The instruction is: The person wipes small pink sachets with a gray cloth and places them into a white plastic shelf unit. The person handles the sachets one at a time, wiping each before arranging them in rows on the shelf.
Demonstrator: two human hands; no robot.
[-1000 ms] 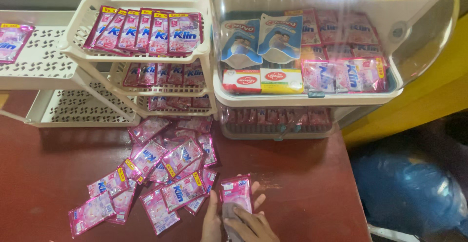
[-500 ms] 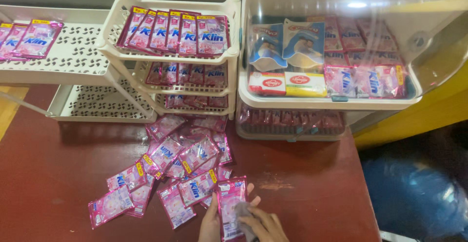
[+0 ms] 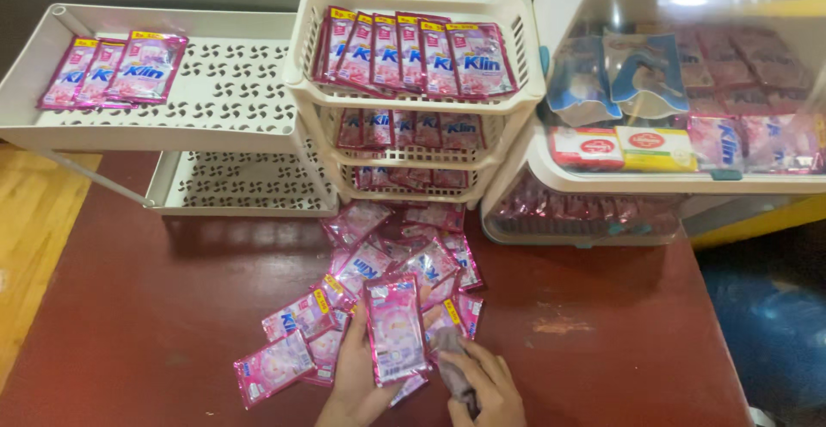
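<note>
The pink sachet (image 3: 395,328) is held up by the left hand (image 3: 354,375), whose fingers are closed on its left edge, just above the pile of sachets (image 3: 379,293) on the dark red surface (image 3: 155,306). Its long side runs away from the person, toward the cream rack (image 3: 413,100). The right hand (image 3: 482,384) is closed on something dark and crumpled that cannot be made out. Both wrists are cut off at the bottom edge.

Dark red-brown table (image 3: 172,324), worn patch right of centre. Directly on it: loose pile of pink sachets (image 3: 379,289) at centre, cream perforated two-shelf rack (image 3: 232,126) at back left, cream three-tier basket rack (image 3: 413,100) at back centre. Clear-lidded container stack (image 3: 602,212) stands at back right.
</note>
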